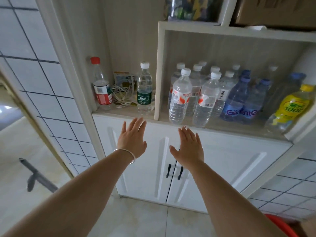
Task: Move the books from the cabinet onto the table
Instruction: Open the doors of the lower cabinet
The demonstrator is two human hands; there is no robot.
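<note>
Both forearms reach forward; left hand (132,136) and right hand (189,147) hover flat, each grip spread empty, before shut cabinet doors (222,161); handles (174,171) below.

Bare forearms; silver bangle (132,156) on left wrist.

Closed cabinet doors (196,168) block the lower compartment; handles (174,171) unobstructed at centre seam. Bottles (179,100) crowd the open shelf (213,124) above.
</note>
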